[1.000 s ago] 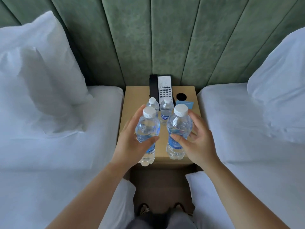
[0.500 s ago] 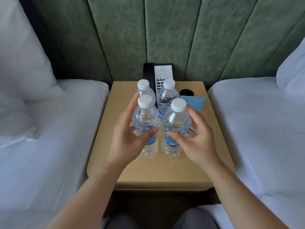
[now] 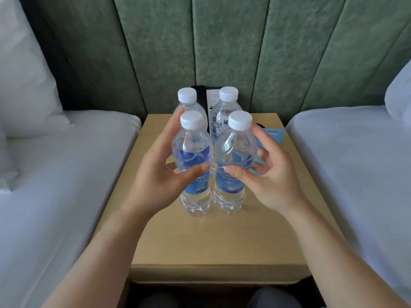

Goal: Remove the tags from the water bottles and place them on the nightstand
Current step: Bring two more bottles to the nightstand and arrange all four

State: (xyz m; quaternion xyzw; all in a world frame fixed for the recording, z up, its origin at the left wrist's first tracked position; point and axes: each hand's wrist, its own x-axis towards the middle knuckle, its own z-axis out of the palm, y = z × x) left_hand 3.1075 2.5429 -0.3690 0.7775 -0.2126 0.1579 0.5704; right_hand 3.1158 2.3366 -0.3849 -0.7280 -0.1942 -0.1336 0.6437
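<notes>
The nightstand (image 3: 222, 236) has a white bed (image 3: 55, 174) along each side, and all four bottles stand on the rear half of its top. Our left hand (image 3: 155, 174) wraps the front-left bottle (image 3: 192, 152) with the thumb across the front and the fingers curled behind. Our right hand (image 3: 275, 181) holds the front-right bottle (image 3: 235, 150) the same way, though its fingers look looser. Both bases rest on the nightstand, just in front of the back-left bottle (image 3: 188, 101) and back-right bottle (image 3: 226, 101), which stand before the phone (image 3: 201, 92) at the nightstand's rear edge. We see no tag on any neck.

We judge these full bottles fairly heavy for their size. Their thin walls would dent under a squeeze, and the smooth plastic could slip, so the labelled waist is the place to hold.

A second ago the two front bottles hung over the nightstand's front edge. Now they are set down farther back, and our hands are not yet off them.
</notes>
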